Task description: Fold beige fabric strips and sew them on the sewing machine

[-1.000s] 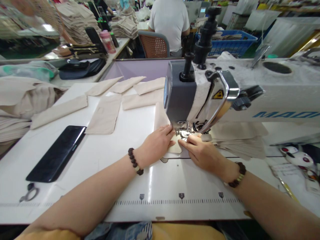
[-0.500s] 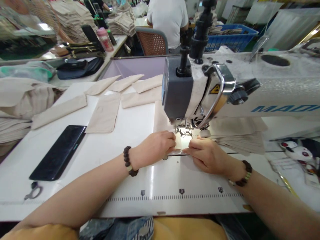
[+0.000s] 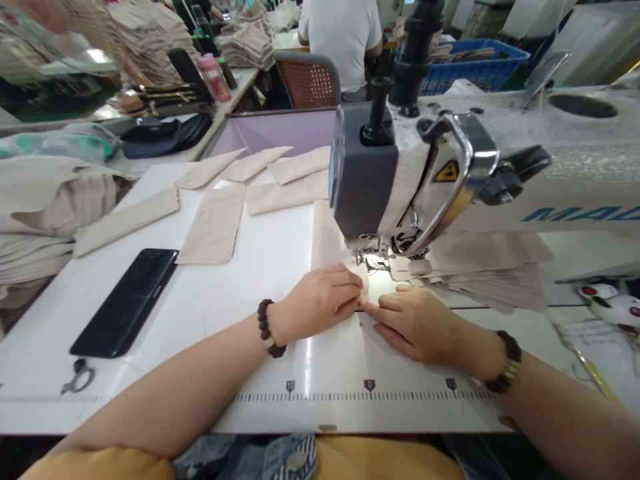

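The left hand (image 3: 320, 300) is bunched, fingers curled together on the near end of a beige cloth (image 3: 327, 237), just on the wearer's side of the sewing machine (image 3: 363, 173); the right hand (image 3: 425, 323) is narrow, its index finger stretched out to the same end of cloth, though whether it pinches anything cannot be told. The cloth lies flat at the left of the machine's needle area, its near end under the fingers. Largest of all is the white table (image 3: 270, 373), spreading out around the machine, which stands over it with its arm running off to the right. Beyond the machine sits a person in a white shirt (image 3: 340, 40), with a blue basket (image 3: 470, 70) to one side and a brown-backed chair (image 3: 313, 83) to the other. Well to the left of the machine is a heap of beige fabric (image 3: 50, 193); under its arm, fanned layers of fabric (image 3: 490, 280). Also left of the machine lie a flat rectangular piece (image 3: 213, 223) and five narrower pieces (image 3: 125, 223), then a black phone (image 3: 125, 303), nearer the wearer. Smallest, farther left of the machine than the hands, is a ring-shaped item (image 3: 81, 380) just beside the phone.
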`<action>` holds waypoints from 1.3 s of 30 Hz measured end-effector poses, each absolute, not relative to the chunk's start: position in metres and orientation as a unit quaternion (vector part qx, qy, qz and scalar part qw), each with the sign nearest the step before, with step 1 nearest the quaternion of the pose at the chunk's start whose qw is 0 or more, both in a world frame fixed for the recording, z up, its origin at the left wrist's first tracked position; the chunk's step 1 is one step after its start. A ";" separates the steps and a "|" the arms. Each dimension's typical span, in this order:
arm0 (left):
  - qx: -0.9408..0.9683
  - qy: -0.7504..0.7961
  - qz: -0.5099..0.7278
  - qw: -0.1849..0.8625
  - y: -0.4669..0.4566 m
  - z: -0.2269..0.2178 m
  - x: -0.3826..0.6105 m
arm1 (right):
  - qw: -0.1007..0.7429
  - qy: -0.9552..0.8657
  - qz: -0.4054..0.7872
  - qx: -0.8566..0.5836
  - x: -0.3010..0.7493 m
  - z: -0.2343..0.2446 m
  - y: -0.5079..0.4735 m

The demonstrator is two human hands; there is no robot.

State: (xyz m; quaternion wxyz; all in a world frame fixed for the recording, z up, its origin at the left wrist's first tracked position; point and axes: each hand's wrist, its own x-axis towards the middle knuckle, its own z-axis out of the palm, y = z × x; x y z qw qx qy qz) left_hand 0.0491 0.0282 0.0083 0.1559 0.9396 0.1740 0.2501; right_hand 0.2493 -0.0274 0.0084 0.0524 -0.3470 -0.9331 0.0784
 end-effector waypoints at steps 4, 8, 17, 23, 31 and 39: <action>0.953 0.170 0.208 0.137 0.027 0.006 0.050 | 0.059 -0.935 0.073 -0.342 0.250 0.007 -0.027; 0.960 0.165 0.189 0.125 0.027 0.005 0.050 | 0.054 -0.935 0.073 -0.342 0.250 0.007 -0.027; 0.970 0.156 0.158 0.102 0.028 0.003 0.049 | 0.072 -0.936 0.083 -0.334 0.252 0.008 -0.027; 0.979 0.151 0.113 0.079 0.026 0.005 0.048 | 0.152 -0.929 0.075 -0.330 0.258 0.012 -0.026; 0.984 0.140 0.068 0.089 0.026 0.006 0.045 | 0.145 -0.925 0.014 -0.350 0.250 0.002 -0.024; 0.978 0.163 0.077 0.101 0.033 0.005 0.045 | 0.132 -0.911 0.023 -0.389 0.249 0.002 -0.018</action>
